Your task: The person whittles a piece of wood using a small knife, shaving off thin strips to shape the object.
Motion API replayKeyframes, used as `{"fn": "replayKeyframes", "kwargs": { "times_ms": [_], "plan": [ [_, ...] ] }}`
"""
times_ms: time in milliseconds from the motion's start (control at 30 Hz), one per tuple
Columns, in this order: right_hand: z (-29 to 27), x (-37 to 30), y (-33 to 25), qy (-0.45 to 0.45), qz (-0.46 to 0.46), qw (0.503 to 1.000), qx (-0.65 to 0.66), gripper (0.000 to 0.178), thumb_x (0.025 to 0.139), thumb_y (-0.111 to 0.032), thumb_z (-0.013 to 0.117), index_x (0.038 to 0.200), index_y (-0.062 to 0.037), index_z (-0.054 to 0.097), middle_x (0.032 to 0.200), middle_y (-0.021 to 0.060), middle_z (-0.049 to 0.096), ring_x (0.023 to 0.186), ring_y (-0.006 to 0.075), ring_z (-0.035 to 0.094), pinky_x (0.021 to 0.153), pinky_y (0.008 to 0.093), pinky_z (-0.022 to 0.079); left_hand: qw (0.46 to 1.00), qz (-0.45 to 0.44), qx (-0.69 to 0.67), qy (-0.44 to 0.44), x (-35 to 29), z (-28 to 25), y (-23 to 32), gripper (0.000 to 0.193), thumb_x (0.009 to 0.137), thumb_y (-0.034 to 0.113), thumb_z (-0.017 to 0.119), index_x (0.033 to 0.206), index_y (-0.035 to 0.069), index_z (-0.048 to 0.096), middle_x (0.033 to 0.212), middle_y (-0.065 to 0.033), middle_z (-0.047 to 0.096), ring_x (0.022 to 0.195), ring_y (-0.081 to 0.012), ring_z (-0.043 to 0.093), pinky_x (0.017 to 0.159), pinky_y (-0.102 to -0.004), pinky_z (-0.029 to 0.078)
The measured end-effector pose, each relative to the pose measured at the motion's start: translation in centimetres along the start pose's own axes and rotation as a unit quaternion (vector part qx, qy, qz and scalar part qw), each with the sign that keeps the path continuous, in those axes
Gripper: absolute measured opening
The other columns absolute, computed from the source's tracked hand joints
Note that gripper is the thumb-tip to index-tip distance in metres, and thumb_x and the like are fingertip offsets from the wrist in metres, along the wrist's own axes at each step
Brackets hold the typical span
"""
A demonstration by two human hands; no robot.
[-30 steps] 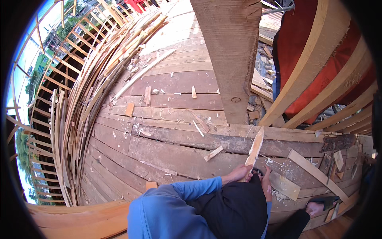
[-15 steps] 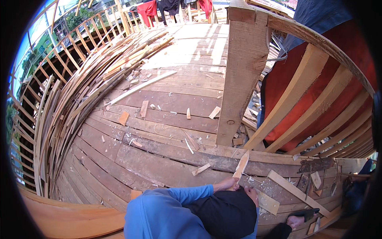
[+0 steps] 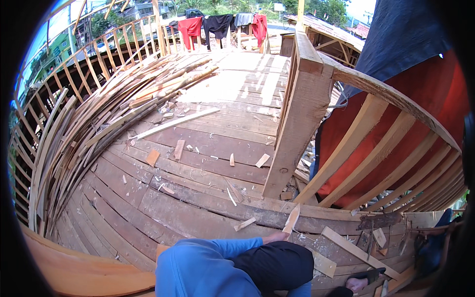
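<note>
My left hand [image 3: 276,237], at the end of a blue sleeve [image 3: 237,244], shows just past my dark-trousered knee [image 3: 272,262]. Its fingers are closed on the lower end of a short pale strip of wood [image 3: 292,218], which stands up with a pointed tip. My knee hides part of the grip. My right hand is out of sight behind that knee. Wood shavings [image 3: 304,238] lie on the planks beside the strip, and a flat board offcut [image 3: 324,264] lies right of my knee.
A wooden post [image 3: 299,128] and slatted railing [image 3: 381,148] rise ahead to the right, with red and blue sheeting [image 3: 346,133] behind. Long strips [image 3: 104,114] are piled left. A loose board [image 3: 358,251] lies near my sandalled foot [image 3: 356,283]. Clothes [image 3: 217,27] hang far off.
The view has tilted up, so the scene sits lower in it. My right hand, visible earlier beside the knee, is now hidden. The left hand keeps hold of the pointed strip.
</note>
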State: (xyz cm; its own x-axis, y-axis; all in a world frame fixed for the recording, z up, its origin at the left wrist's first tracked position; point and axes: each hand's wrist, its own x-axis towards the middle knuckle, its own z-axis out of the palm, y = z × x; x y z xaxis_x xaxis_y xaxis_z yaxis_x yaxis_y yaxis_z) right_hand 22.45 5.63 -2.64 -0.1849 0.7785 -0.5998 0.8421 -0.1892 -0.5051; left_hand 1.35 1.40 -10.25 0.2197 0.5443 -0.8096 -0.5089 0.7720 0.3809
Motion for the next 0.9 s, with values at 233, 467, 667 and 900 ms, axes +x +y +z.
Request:
{"fn": "replayKeyframes", "kwargs": {
  "times_ms": [233, 467, 667, 900],
  "plan": [
    [-2.2, -1.0, -0.3, -0.006, 0.006, 1.000, -0.017, 0.057, 0.100, -0.052, 0.051, 0.106, 0.0004, 0.073, 0.096, 0.0250, 0.073, 0.099, 0.0391, 0.071, 0.087, 0.0467, 0.052, 0.994, 0.018, 0.105, -0.036, -0.7, -0.6, 0.9, 0.053, 0.106, 0.039, 0.046, 0.132, -0.006, 0.052, 0.113, -0.0173, 0.069, 0.094, -0.0207, 0.065, 0.090, -0.0360, 0.050],
    [-3.8, -1.5, 0.3, -0.001, 0.009, 1.000, -0.016, 0.057, 0.101, -0.052, 0.051, 0.107, 0.0003, 0.073, 0.098, 0.0248, 0.073, 0.099, 0.0388, 0.071, 0.087, 0.0465, 0.052, 0.994, 0.026, 0.107, -0.022, -0.9, 0.3, 1.3, 0.053, 0.106, 0.039, 0.046, 0.132, -0.007, 0.052, 0.117, -0.0193, 0.068, 0.090, -0.0208, 0.067, 0.086, -0.0371, 0.052],
    [-4.0, -2.0, 0.8, -0.004, 0.013, 1.000, -0.015, 0.057, 0.101, -0.052, 0.051, 0.108, 0.0002, 0.072, 0.099, 0.0247, 0.073, 0.100, 0.0386, 0.071, 0.087, 0.0462, 0.052, 0.997, 0.019, 0.073, -0.027, 0.0, -0.2, 1.1, 0.048, 0.106, 0.037, 0.048, 0.128, -0.005, 0.056, 0.111, -0.0170, 0.070, 0.085, -0.0200, 0.067, 0.079, -0.0356, 0.054],
    [-4.2, -2.4, 1.4, -0.005, 0.017, 1.000, -0.016, 0.057, 0.102, -0.052, 0.050, 0.109, 0.0001, 0.072, 0.100, 0.0245, 0.073, 0.100, 0.0384, 0.071, 0.087, 0.0460, 0.052, 0.995, 0.062, 0.043, -0.065, 0.0, -0.6, 0.3, 0.040, 0.106, 0.035, 0.049, 0.121, -0.001, 0.059, 0.091, -0.0113, 0.069, 0.075, -0.0170, 0.065, 0.068, -0.0331, 0.053]
  ]
}}
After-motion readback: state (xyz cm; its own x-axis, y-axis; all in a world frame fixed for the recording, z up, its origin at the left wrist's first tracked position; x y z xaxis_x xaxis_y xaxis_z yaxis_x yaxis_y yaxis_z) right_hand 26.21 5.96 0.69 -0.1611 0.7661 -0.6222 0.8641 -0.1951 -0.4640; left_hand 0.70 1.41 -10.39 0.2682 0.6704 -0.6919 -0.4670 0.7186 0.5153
